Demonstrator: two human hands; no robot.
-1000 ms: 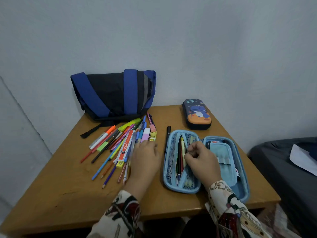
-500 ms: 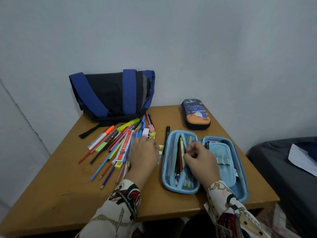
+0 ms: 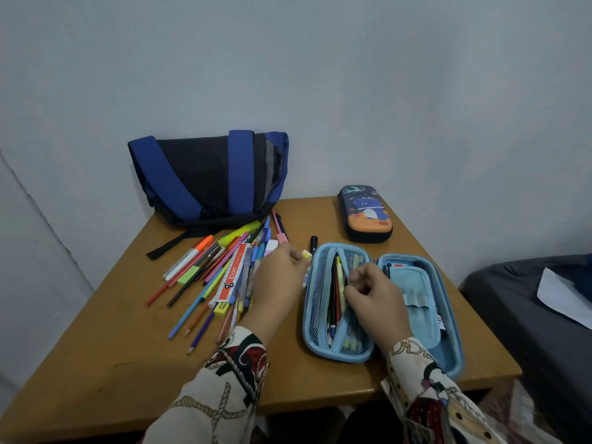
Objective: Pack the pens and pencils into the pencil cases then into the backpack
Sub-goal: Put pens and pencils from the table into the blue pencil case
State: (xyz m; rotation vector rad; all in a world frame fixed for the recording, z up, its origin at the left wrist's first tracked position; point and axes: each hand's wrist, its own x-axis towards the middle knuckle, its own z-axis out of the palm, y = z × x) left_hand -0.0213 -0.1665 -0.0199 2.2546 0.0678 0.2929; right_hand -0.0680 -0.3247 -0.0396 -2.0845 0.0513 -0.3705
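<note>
Loose pile of pens and pencils fanned on the left half of the wooden table, tips pointing toward the backpack. Mix includes an orange-capped marker, yellow highlighter, a small ruler, green and yellow erasers. One black pen lies apart, between the pile and the open case.

Open blue pencil case lies flat at right-centre, both halves up. Its left half has a mesh pocket with several pens already inside; the right half has a fabric flap with elastic loops.

Left hand sits over the pile's right edge, fingers curled round small whitish/yellow items at the case's rim; what exactly they are is too blurred to tell. Right hand is over the case's middle, thumb and fingers pinching at the mesh pocket's edge.

Second pencil case, dinosaur print, zipped, at the back right. Blue-black backpack stands at the back left against the wall. Dark bed with a white sheet of paper to the right.
</note>
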